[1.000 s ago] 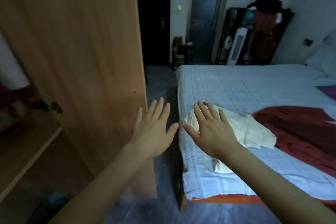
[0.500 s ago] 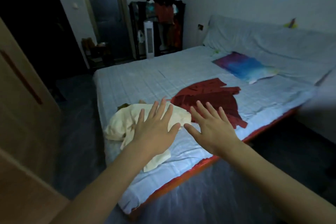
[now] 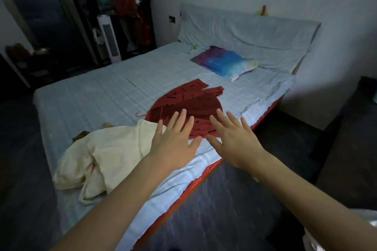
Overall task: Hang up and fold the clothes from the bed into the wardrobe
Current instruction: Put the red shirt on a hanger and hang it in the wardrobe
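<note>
Both hands reach out flat over the bed point(image 3: 91, 96), fingers straight and spread, each grip holding nothing. The left hand point(image 3: 173, 140) hangs above the crumpled cream garment point(image 3: 106, 155); the right hand point(image 3: 234, 140) is beside the dark red garment point(image 3: 193, 104) (spread flat mid-bed).

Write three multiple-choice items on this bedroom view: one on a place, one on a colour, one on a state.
1. Where does the cream garment lie?
A. at the near corner of the bed
B. on the headboard
C. on the floor

2. What colour is the garment in the middle of the bed?
A. green
B. dark red
C. black

3. How are the left hand and right hand?
A. both gripping cloth
B. one holding a hanger
C. both open, fingers spread

Answers: 1 A, it sits bunched by the bed's near edge; 2 B, it is red with dark dashes; 3 C, the fingers are straight and hold nothing.
</note>
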Demonstrator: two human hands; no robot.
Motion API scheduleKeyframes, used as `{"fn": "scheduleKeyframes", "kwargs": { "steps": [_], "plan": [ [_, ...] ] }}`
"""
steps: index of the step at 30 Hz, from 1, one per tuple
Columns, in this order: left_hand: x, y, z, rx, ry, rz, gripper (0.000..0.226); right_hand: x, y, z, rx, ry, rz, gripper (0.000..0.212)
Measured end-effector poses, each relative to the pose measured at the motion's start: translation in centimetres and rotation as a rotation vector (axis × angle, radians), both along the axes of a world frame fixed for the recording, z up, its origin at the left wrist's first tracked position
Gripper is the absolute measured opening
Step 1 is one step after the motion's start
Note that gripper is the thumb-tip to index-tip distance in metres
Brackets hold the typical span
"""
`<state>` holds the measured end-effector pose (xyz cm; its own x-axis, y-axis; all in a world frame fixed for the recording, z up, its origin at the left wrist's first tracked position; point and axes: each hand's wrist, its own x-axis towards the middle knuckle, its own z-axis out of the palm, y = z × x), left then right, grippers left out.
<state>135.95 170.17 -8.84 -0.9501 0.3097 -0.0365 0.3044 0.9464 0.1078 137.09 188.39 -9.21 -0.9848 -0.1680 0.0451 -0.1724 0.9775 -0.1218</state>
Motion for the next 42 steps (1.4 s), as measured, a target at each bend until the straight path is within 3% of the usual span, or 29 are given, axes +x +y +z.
{"fn": "scheduleKeyframes", "kwargs": {
  "steps": [24,32,42],
  "plan": [
    [-26.8,5.3,-1.8,0.016,-0.031,-0.208,0.067,-22.0,5.8,-0.4,-0.002,-0.036,-0.25,0.065],
    [-34.3,11.7,-4.0,0.013,-0.048,-0.167,0.066,-30.7,12.1,-1.7,0.017,-0.04,-0.156,0.066],
    [-42.5,18.3,-6.1,0.019,-0.112,0.08,0.066,-44.6,19.7,-2.4,0.011,-0.059,0.107,0.069]
  ]
}}
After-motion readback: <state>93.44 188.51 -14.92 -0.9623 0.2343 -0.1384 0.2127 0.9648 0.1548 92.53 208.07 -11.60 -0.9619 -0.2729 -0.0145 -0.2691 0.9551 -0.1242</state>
